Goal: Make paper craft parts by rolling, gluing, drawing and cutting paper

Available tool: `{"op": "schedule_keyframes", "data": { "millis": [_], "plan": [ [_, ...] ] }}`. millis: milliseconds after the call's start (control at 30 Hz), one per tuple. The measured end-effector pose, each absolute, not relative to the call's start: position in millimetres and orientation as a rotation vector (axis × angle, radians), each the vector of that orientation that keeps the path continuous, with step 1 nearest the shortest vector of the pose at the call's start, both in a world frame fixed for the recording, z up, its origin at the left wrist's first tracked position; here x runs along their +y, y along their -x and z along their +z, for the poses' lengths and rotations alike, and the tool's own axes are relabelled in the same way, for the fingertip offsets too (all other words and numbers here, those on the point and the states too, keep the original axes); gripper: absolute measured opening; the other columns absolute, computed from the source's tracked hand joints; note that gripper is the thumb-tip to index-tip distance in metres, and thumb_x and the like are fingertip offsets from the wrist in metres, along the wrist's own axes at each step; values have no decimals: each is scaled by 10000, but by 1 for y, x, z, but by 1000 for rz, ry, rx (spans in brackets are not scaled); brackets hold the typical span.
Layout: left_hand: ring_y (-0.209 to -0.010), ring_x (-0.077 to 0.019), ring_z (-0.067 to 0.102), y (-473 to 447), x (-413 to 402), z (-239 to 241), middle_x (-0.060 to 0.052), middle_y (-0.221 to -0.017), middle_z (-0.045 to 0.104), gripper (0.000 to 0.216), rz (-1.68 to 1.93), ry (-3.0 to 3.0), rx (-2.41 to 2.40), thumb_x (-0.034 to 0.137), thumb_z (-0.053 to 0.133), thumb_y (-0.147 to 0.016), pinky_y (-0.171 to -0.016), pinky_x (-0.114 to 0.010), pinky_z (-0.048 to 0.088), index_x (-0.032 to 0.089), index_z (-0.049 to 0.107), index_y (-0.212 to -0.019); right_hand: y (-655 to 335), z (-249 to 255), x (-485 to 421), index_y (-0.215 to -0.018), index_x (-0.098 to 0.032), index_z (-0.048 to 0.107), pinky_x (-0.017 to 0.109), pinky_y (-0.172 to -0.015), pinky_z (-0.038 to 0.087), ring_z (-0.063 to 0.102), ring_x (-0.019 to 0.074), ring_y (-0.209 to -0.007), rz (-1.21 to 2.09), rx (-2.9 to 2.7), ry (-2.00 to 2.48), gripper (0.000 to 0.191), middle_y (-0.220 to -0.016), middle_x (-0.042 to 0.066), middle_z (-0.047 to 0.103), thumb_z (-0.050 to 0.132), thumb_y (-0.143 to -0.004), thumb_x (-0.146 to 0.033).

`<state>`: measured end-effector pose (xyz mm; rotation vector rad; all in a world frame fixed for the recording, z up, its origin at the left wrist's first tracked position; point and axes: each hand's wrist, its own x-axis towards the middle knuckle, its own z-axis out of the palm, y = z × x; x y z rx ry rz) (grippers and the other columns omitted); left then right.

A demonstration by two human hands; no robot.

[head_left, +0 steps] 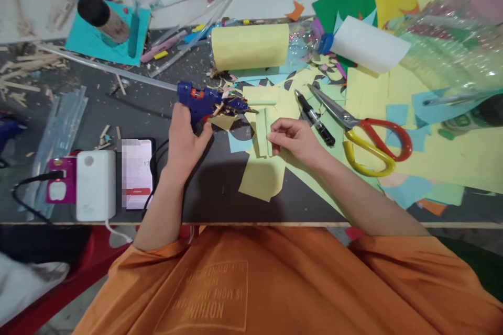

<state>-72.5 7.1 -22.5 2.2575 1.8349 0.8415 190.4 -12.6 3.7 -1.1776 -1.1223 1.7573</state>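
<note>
My left hand [184, 136] is wrapped around the handle of a blue glue gun [202, 100], with a long glue stick [118, 72] sticking out of its back. The gun's nozzle points right, close to the top of a folded pale-green paper strip [262, 133]. My right hand [293, 138] pinches that strip along its right edge. Under the strip lies a yellow paper piece [261, 178]. A black pen [316, 119] and scissors [363, 131] with red and yellow handles rest to the right of my right hand.
Behind the hands lies a plastic bottle [251, 46] wrapped in yellow paper. A phone [136, 174], a white power bank [96, 186] and clear glue sticks [58, 141] are at the left. Coloured paper sheets [451, 152] and scraps cover the right side. A dark-capped bottle [104, 18] stands at the back left.
</note>
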Motion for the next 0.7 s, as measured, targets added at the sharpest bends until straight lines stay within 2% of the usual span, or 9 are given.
{"op": "schedule_keyframes", "data": {
  "millis": [333,500,700],
  "plan": [
    [-1128,-301,548,72,10,-10,-91,-1049,543,356,830,-2079,1967,321,646,-728,-1021,-475,428,209,458,-1008,-193,3,-12,-637,-202,568,258,-491,476,558,99,-431,1751,-1184,1191,426,-474,-54,564,810,-624,-552],
    [-1038,-300,586,81,14,-3,-82,-1010,579,414,953,-1932,2175,323,703,-691,-934,-455,476,218,473,-1020,-193,2,-11,-632,-199,567,245,-477,465,560,96,-424,1747,-1165,1196,396,-468,-61,560,835,-611,-490],
    [-1066,-264,573,101,21,-8,-17,-1081,580,545,1185,-1734,2161,309,785,-678,-982,-465,411,269,451,-1107,-194,1,-10,-630,-200,575,245,-482,473,571,96,-427,1745,-1145,1180,370,-484,-68,555,845,-604,-451]
  ]
}}
